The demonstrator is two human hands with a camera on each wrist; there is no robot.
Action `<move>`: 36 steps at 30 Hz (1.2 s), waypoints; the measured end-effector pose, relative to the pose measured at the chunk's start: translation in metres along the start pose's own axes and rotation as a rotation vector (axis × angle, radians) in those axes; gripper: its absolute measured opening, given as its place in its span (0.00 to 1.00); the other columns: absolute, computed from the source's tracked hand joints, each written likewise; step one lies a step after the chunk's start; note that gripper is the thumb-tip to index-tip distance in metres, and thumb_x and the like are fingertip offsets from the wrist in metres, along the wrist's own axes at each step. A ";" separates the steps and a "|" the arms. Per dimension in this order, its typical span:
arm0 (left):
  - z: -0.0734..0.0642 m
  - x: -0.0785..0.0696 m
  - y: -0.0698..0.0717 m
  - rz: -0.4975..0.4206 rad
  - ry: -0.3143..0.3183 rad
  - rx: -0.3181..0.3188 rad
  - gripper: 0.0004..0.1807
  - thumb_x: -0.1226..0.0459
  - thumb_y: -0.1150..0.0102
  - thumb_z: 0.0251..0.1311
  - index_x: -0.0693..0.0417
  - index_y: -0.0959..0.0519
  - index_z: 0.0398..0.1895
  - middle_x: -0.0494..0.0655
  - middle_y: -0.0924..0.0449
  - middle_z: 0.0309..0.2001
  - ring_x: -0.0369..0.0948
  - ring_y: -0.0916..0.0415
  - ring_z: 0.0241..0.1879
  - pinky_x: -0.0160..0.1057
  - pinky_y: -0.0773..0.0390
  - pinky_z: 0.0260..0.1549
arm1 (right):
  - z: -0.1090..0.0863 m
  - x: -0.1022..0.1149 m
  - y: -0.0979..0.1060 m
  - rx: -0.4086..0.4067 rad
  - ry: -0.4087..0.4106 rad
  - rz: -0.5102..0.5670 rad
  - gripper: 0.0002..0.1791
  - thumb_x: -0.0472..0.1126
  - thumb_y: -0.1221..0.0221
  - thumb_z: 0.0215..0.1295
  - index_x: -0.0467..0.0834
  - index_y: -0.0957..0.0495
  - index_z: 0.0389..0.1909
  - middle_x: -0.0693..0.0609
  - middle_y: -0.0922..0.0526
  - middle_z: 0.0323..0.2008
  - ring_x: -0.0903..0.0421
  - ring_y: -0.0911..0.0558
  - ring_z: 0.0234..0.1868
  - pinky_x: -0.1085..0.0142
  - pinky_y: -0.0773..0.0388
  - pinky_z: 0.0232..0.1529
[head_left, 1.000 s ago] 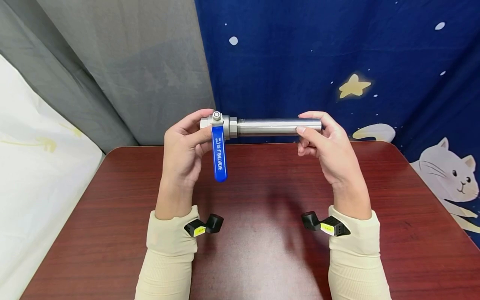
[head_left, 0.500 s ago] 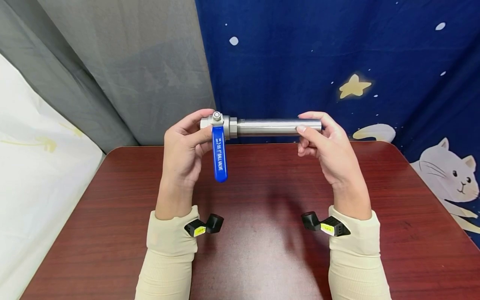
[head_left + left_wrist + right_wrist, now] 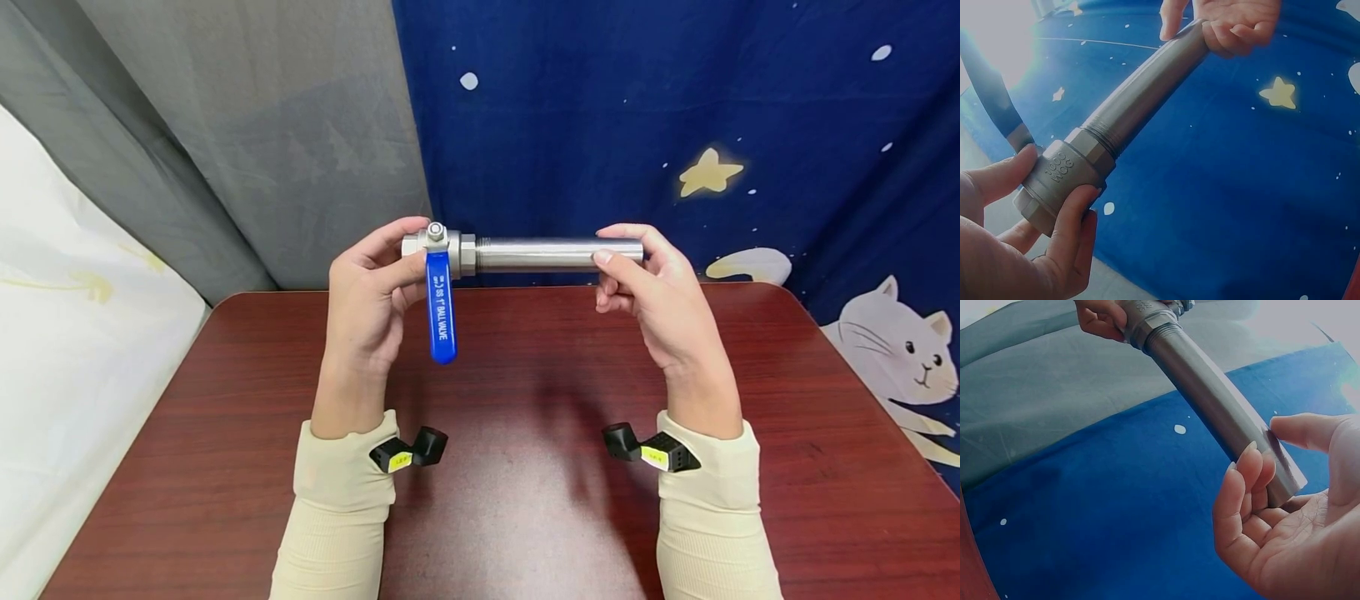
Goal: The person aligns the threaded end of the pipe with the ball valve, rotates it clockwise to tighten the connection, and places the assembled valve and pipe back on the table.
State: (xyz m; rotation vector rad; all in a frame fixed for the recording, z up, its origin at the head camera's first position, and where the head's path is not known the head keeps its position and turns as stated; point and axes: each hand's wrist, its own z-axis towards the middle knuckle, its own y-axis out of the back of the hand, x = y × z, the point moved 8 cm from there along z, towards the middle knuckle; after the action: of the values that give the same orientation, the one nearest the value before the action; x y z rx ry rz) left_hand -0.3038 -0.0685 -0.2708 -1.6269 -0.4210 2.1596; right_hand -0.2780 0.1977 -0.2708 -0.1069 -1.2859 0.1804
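In the head view, a steel ball valve [image 3: 455, 255] with a blue lever handle [image 3: 441, 308] is held up over the table. My left hand [image 3: 362, 312] grips the valve body, thumb on the near side beside the lever. A straight steel pipe [image 3: 547, 254] runs rightward from the valve's hex end; some threads [image 3: 1102, 139] show at the joint in the left wrist view. Around the pipe's free end, my right hand [image 3: 670, 296] pinches with thumb and fingers. The right wrist view shows its thumb [image 3: 1300, 431] and curled fingers on opposite sides of the pipe.
Below the hands lies a reddish-brown wooden table [image 3: 510, 500]. Behind it hang a grey curtain [image 3: 292, 133] and a blue star-patterned curtain [image 3: 570, 108]. White cloth [image 3: 67, 333] hangs at the left. Each cream sleeve carries a small black wrist camera [image 3: 429, 447].
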 end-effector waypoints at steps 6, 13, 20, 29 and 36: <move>0.000 0.001 0.000 -0.003 0.002 -0.001 0.15 0.81 0.42 0.55 0.59 0.16 0.42 0.53 0.22 0.38 0.40 0.23 0.29 0.31 0.18 0.22 | -0.001 0.000 0.001 0.000 -0.003 0.004 0.13 0.33 0.41 0.67 0.38 0.28 0.50 0.49 0.25 0.18 0.58 0.24 0.17 0.70 0.20 0.23; 0.000 0.000 -0.001 0.012 0.000 -0.002 0.14 0.79 0.40 0.56 0.62 0.17 0.45 0.55 0.23 0.41 0.42 0.23 0.31 0.33 0.17 0.24 | 0.000 0.001 0.000 0.014 0.002 0.023 0.12 0.33 0.42 0.67 0.38 0.28 0.50 0.49 0.25 0.18 0.58 0.23 0.17 0.70 0.20 0.23; 0.000 0.001 -0.001 0.013 0.002 -0.001 0.15 0.79 0.40 0.56 0.63 0.18 0.46 0.55 0.23 0.40 0.41 0.23 0.31 0.33 0.17 0.24 | 0.000 0.001 0.001 0.008 -0.001 0.043 0.10 0.34 0.41 0.67 0.37 0.27 0.47 0.48 0.25 0.18 0.58 0.23 0.17 0.70 0.20 0.23; 0.001 0.002 0.000 -0.006 0.012 -0.006 0.14 0.80 0.41 0.56 0.60 0.16 0.43 0.54 0.22 0.40 0.41 0.23 0.30 0.32 0.17 0.24 | 0.000 0.001 0.002 0.009 -0.002 0.039 0.11 0.36 0.41 0.68 0.36 0.27 0.47 0.49 0.25 0.18 0.58 0.23 0.16 0.69 0.19 0.24; 0.002 0.003 -0.001 -0.010 0.015 -0.002 0.14 0.80 0.42 0.56 0.59 0.16 0.42 0.54 0.23 0.39 0.40 0.23 0.30 0.32 0.18 0.24 | 0.001 0.000 0.003 0.008 -0.003 0.037 0.10 0.37 0.42 0.69 0.37 0.27 0.46 0.49 0.24 0.17 0.58 0.23 0.16 0.69 0.19 0.24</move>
State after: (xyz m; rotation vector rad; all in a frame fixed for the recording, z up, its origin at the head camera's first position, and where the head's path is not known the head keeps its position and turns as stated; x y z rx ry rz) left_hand -0.3064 -0.0664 -0.2719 -1.6377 -0.4265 2.1394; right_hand -0.2794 0.2011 -0.2709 -0.1234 -1.2869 0.2179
